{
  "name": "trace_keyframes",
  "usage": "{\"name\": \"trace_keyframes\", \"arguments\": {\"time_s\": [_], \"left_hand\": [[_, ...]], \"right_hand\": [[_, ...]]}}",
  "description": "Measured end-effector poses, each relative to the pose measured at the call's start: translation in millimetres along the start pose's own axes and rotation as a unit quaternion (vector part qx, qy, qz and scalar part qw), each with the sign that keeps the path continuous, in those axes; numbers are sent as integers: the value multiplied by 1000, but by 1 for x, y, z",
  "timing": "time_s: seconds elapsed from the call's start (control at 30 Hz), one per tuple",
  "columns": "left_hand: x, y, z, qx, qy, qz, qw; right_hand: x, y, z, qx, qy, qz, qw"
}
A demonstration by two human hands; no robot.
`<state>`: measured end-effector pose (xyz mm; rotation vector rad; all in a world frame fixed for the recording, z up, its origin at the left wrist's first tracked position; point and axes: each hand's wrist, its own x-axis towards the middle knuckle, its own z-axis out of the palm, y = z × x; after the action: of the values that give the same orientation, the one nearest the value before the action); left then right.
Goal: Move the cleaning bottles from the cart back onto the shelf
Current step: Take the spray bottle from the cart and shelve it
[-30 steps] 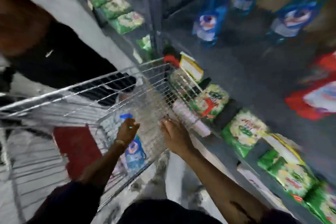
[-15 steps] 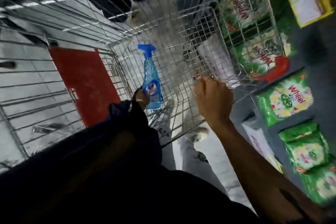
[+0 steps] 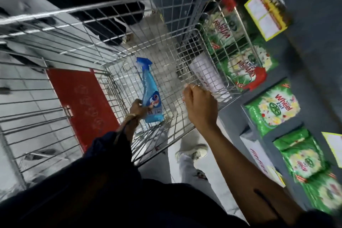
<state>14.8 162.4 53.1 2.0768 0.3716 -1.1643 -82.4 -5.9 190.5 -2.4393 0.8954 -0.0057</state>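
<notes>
Since a moment ago, the left hand (image 3: pixel 137 110) is reaching deeper into the wire cart (image 3: pixel 118 5), gripping the blue spray bottle (image 3: pixel 150 94) near its floor. Fisted, the right hand (image 3: pixel 200 106) is clutching the cart's near rim.

The spray bottle (image 3: pixel 151 94) is clear blue with a darker blue trigger head, and its label shows white, red and dark blue. The cart (image 3: pixel 166 29) is bare silver wire in a grid pattern, with red plastic corner caps (image 3: pixel 258 77) on its right side. A flat red panel (image 3: pixel 81 102) lies against the cart's left wall. The detergent bags (image 3: pixel 272 106) are bright green with white and yellow flower prints and red lettering. A shelf tag (image 3: pixel 266 10) is yellow-edged with a white middle. The shelf (image 3: pixel 314 46) is dull grey. The floor (image 3: pixel 27 102) has pale grey tiles. The sleeve (image 3: pixel 103 163) is dark navy. The shoe (image 3: pixel 194 152) is off-white.
</notes>
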Motion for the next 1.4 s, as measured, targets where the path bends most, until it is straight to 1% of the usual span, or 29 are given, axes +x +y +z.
{"name": "trace_keyframes", "arguments": {"time_s": [0.07, 0.13, 0.2, 0.23, 0.33, 0.4, 0.43, 0.5, 0.6, 0.73, 0.83, 0.93, 1.03, 1.17, 1.23, 1.4], "left_hand": [[-14, 14, -4, -46, -23, 28, 998], [-37, 33, -12, -90, -58, 96, 990], [-67, 52, -20, -117, -97, 172, 973], [-81, 62, -23, -124, -111, 201, 965], [-128, 91, -28, -146, -148, 271, 940], [-159, 108, -26, -160, -181, 316, 918], [-171, 114, -24, -165, -197, 333, 907], [-198, 127, -15, -165, -227, 361, 889], [-226, 140, 6, -154, -268, 392, 867], [-242, 145, 49, -144, -294, 424, 845], [-256, 150, 74, -133, -308, 431, 838], [-266, 162, 88, -92, -315, 453, 829], [-273, 177, 100, -54, -324, 454, 828], [-273, 201, 112, -32, -321, 482, 814], [-270, 216, 121, -27, -318, 504, 802], [-266, 273, 147, -8, -300, 581, 756]], "right_hand": [[-1, 1, 0, 74, -2, -4, 997], [-1, 2, -5, 135, -1, 8, 991], [1, 4, -14, 210, -11, 31, 977], [2, 7, -17, 256, -23, 42, 966], [1, 11, -41, 375, -93, 69, 920], [-6, 12, -65, 444, -128, 67, 885], [-11, 12, -78, 478, -139, 65, 865], [-26, 14, -108, 530, -124, 61, 837], [-52, 29, -144, 549, -57, 55, 832], [-82, 64, -167, 572, 20, 96, 814], [-96, 84, -176, 583, 42, 121, 802], [-101, 97, -186, 585, 64, 118, 800], [-97, 106, -195, 589, 90, 112, 795], [-84, 113, -209, 588, 129, 120, 790], [-75, 118, -218, 585, 149, 109, 790], [-37, 125, -248, 561, 214, 50, 798]]}}
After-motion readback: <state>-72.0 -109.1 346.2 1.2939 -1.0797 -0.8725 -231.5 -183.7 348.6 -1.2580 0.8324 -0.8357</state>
